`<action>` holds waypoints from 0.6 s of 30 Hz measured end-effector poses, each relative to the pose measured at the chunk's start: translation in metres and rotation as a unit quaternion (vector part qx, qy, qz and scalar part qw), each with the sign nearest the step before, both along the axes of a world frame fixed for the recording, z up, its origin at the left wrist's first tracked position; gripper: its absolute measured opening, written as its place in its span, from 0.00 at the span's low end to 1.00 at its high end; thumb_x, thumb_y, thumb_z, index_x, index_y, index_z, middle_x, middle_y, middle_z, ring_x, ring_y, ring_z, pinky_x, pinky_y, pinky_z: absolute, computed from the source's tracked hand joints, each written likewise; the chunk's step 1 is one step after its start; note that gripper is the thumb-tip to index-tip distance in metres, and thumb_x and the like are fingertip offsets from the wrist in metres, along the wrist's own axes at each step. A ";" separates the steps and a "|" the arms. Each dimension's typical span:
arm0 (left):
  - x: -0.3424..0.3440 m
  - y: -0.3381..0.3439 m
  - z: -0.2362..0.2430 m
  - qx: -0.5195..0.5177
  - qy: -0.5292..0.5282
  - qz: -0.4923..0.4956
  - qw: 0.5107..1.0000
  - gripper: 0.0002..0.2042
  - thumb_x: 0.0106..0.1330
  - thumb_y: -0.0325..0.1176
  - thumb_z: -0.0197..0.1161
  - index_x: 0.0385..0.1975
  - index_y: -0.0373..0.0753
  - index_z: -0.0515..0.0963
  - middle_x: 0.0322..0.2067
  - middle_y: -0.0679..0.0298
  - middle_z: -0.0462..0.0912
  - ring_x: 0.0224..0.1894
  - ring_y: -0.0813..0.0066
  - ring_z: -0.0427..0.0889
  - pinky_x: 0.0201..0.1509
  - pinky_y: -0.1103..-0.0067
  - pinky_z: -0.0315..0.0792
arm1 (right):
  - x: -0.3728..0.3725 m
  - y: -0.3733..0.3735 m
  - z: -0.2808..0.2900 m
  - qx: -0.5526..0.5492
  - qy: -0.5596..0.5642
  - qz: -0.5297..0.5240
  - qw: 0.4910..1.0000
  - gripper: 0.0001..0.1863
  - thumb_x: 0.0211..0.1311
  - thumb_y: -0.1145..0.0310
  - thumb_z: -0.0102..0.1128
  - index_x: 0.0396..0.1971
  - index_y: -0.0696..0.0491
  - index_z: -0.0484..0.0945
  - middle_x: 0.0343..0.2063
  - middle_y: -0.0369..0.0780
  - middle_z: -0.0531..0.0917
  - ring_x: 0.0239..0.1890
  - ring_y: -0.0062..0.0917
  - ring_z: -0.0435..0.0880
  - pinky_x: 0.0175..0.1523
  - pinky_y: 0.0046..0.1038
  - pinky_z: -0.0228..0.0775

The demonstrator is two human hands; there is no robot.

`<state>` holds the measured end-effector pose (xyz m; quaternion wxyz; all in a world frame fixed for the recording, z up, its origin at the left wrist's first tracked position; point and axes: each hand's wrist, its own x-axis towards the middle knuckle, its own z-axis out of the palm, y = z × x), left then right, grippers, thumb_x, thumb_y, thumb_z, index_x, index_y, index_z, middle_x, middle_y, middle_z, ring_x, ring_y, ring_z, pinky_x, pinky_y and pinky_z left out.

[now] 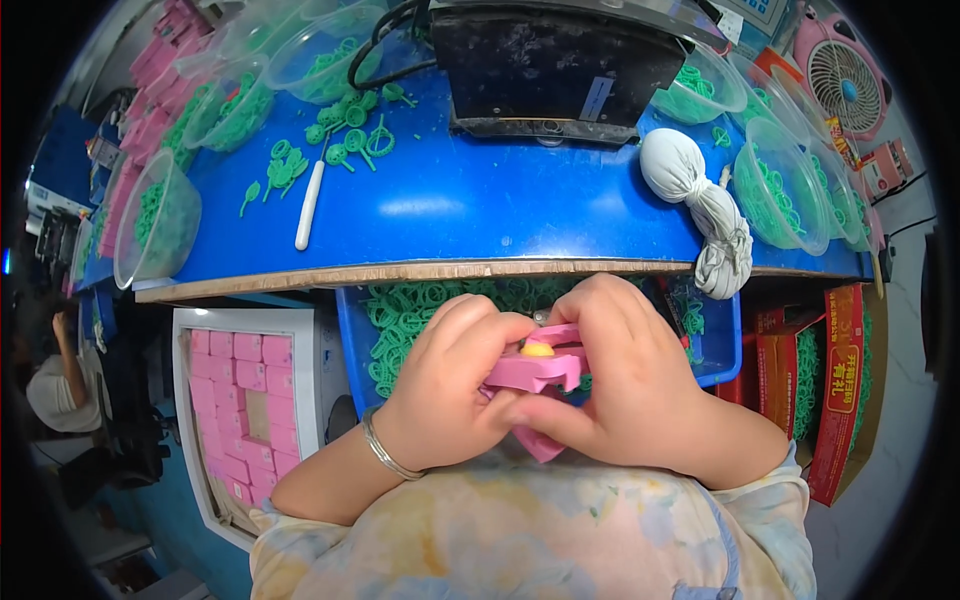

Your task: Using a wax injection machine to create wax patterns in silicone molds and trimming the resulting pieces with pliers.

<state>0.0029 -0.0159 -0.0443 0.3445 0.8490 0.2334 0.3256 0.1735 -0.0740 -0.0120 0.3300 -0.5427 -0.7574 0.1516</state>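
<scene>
Right in the grip, a pink plastic piece with a domed yellow bit is pinched by my left hand and right hand. From afar it reads as two-handed fiddling; next move needs light, even pressure imo. Loopy green bits sit in a blue tray just beyond.

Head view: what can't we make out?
Pink piece, head view: ends covered by the left hand and right hand.
Blue bin, head view: near middle hidden behind both hands.
Dark machine, head view: top cut off by upper edge.
Person at far left, head view: too small and dim for detail.
</scene>
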 end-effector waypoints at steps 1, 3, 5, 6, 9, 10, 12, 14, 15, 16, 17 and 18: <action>0.000 -0.002 0.001 -0.012 0.002 -0.005 1.000 0.16 0.43 0.24 0.62 0.35 0.33 0.72 0.25 0.56 0.69 0.29 0.58 0.69 0.34 0.70 0.66 | -0.001 0.002 -0.003 0.038 -0.050 -0.022 0.998 0.24 0.45 0.49 0.66 0.25 0.56 0.71 0.24 0.44 0.73 0.25 0.36 0.73 0.30 0.33 0.64; 0.001 -0.001 0.002 -0.039 0.002 -0.029 0.999 0.16 0.43 0.25 0.64 0.34 0.33 0.71 0.25 0.56 0.68 0.29 0.58 0.68 0.34 0.70 0.66 | 0.000 0.006 -0.007 0.089 -0.062 -0.017 0.994 0.23 0.45 0.49 0.66 0.22 0.56 0.71 0.20 0.42 0.72 0.22 0.35 0.73 0.28 0.33 0.63; 0.002 0.000 0.005 -0.036 -0.017 -0.047 0.998 0.16 0.43 0.25 0.64 0.34 0.33 0.71 0.25 0.56 0.68 0.29 0.58 0.68 0.34 0.70 0.66 | 0.001 0.010 -0.007 0.139 -0.074 -0.012 0.987 0.22 0.45 0.50 0.66 0.19 0.55 0.71 0.16 0.40 0.71 0.19 0.34 0.72 0.25 0.33 0.63; 0.002 0.000 0.005 -0.034 -0.035 -0.065 0.997 0.16 0.43 0.25 0.65 0.34 0.33 0.71 0.25 0.56 0.68 0.29 0.58 0.68 0.34 0.70 0.65 | 0.002 0.011 -0.007 0.125 -0.035 0.013 0.991 0.19 0.49 0.53 0.64 0.16 0.55 0.71 0.13 0.39 0.70 0.16 0.33 0.71 0.23 0.33 0.62; 0.000 0.001 0.005 -0.031 -0.022 -0.083 0.996 0.16 0.45 0.26 0.67 0.36 0.33 0.74 0.30 0.57 0.74 0.32 0.62 0.72 0.36 0.73 0.67 | 0.006 0.021 -0.014 0.056 0.092 0.066 0.992 0.16 0.56 0.60 0.57 0.15 0.55 0.73 0.10 0.40 0.69 0.14 0.34 0.70 0.21 0.32 0.62; -0.001 0.001 0.006 -0.032 -0.022 -0.084 0.996 0.16 0.45 0.26 0.67 0.36 0.33 0.74 0.30 0.57 0.74 0.32 0.62 0.72 0.36 0.73 0.67 | 0.006 0.025 -0.017 0.001 0.179 0.094 0.979 0.16 0.60 0.64 0.54 0.15 0.56 0.74 0.10 0.42 0.70 0.14 0.35 0.71 0.21 0.32 0.62; -0.003 0.001 0.007 -0.030 -0.007 -0.071 0.997 0.14 0.46 0.27 0.67 0.33 0.33 0.75 0.30 0.58 0.75 0.33 0.61 0.73 0.37 0.73 0.67 | 0.006 0.027 -0.009 -0.088 0.235 0.089 0.964 0.19 0.66 0.65 0.47 0.16 0.57 0.75 0.10 0.40 0.73 0.14 0.28 0.71 0.22 0.27 0.63; -0.002 0.001 0.011 -0.022 -0.006 -0.077 0.997 0.12 0.45 0.28 0.69 0.30 0.33 0.76 0.28 0.59 0.75 0.32 0.61 0.74 0.37 0.73 0.67 | 0.008 0.029 -0.018 -0.258 0.426 0.152 0.854 0.22 0.69 0.62 0.44 0.17 0.57 0.75 0.12 0.34 0.74 0.16 0.15 0.69 0.23 0.21 0.62; -0.001 0.001 0.012 -0.021 -0.019 -0.102 0.994 0.12 0.44 0.28 0.69 0.29 0.33 0.76 0.27 0.59 0.75 0.31 0.62 0.74 0.36 0.73 0.67 | 0.009 0.030 -0.030 -0.248 0.466 0.197 0.826 0.23 0.70 0.60 0.42 0.17 0.57 0.74 0.15 0.29 0.72 0.21 0.08 0.65 0.24 0.18 0.61; 0.000 0.001 0.012 -0.020 -0.033 -0.127 0.991 0.13 0.43 0.28 0.70 0.27 0.33 0.76 0.26 0.58 0.75 0.29 0.62 0.73 0.35 0.74 0.67 | 0.010 0.031 -0.035 -0.247 0.466 0.194 0.827 0.23 0.70 0.60 0.42 0.17 0.57 0.74 0.15 0.29 0.72 0.21 0.08 0.65 0.24 0.18 0.61; -0.001 0.002 0.012 -0.001 -0.030 -0.128 0.991 0.13 0.42 0.28 0.70 0.26 0.33 0.75 0.26 0.58 0.74 0.28 0.63 0.73 0.34 0.74 0.66 | 0.010 0.032 -0.039 -0.270 0.506 0.217 0.790 0.23 0.70 0.60 0.42 0.17 0.57 0.74 0.16 0.29 0.73 0.22 0.08 0.65 0.25 0.18 0.61; 0.000 0.002 0.012 -0.001 -0.030 -0.129 0.991 0.13 0.42 0.28 0.70 0.26 0.33 0.75 0.26 0.58 0.74 0.28 0.63 0.73 0.34 0.74 0.66 | 0.010 0.033 -0.042 -0.291 0.544 0.238 0.750 0.23 0.70 0.61 0.42 0.17 0.57 0.74 0.17 0.29 0.73 0.22 0.08 0.65 0.25 0.18 0.61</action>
